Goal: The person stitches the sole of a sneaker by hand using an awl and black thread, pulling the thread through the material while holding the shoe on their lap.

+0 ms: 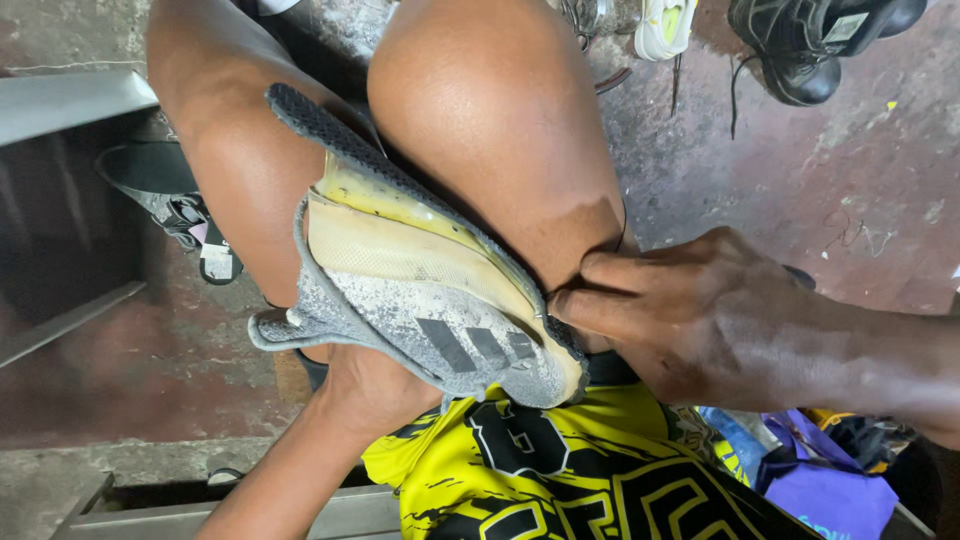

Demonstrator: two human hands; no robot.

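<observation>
One grey sneaker (420, 300), sole side up, long axis running upper left to lower right, toe end at lower right by frame centre. R hand (700, 320) pinches its toe edge w/ fingers closed; L hand (365, 385) grips it from beneath. Two more shoes at top right: one black (800, 45), one white (665, 25).

A small white label (846, 27) with dark edging sits on the tongue of a black shoe (800, 50). The shoe lies on the floor by the picture's top right corner.
</observation>
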